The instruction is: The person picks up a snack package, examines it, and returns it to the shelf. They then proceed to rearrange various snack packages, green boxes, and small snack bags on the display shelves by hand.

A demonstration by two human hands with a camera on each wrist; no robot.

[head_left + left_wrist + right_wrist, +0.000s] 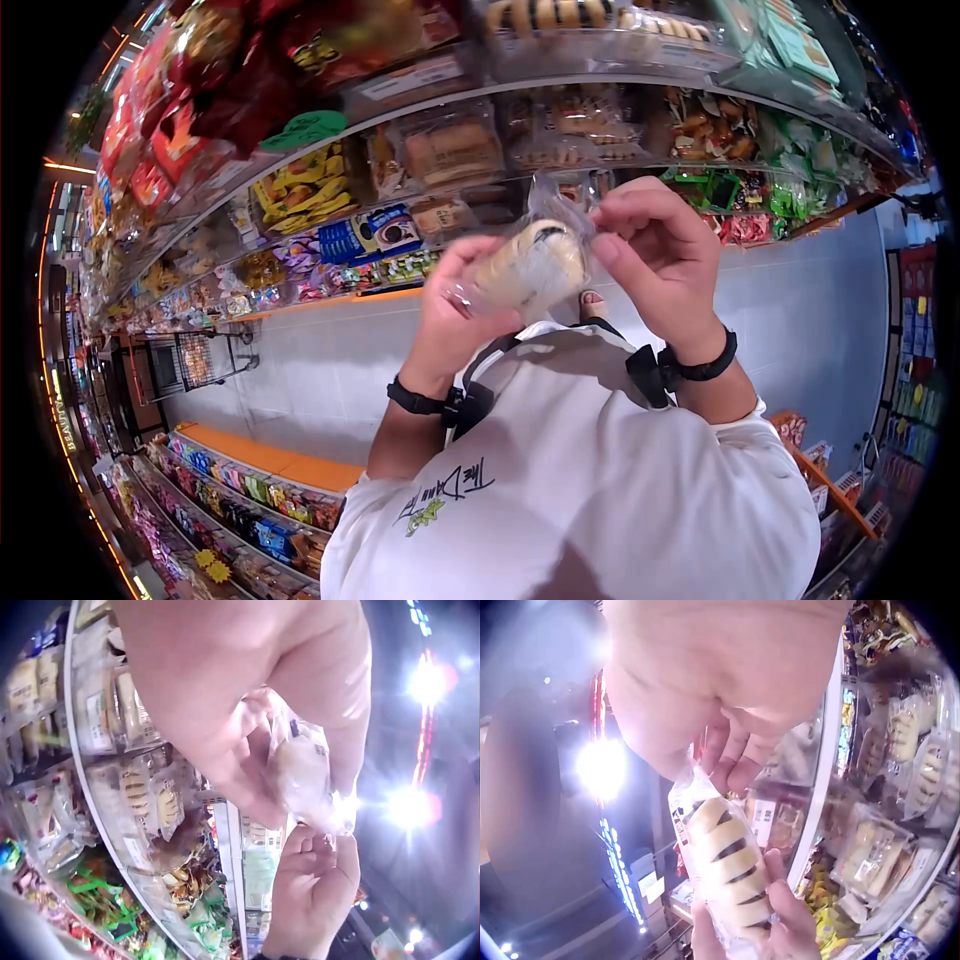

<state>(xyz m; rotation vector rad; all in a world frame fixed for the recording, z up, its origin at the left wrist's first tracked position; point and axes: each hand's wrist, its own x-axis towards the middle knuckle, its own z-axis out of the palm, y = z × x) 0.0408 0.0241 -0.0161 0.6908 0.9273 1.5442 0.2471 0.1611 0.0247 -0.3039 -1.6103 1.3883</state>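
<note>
The head view shows the left hand (452,318) gripping a wrapped bread roll (535,265) between the white shirt (600,430) and stocked shelves (600,78), seemingly to steady it while the right hand (668,252) pinches the wrapper's end (578,212). The right wrist view reveals dark stripes across the roll; the left wrist view offers only a pale side.

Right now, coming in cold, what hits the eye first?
The striped bread roll in clear wrapper, centre of the head view: left hand gripping it, right hand pinching the wrapper's end. Then the snack shelves arching above, with a green oval sign upper left. The right wrist view adds a glaring white light at left.
</note>
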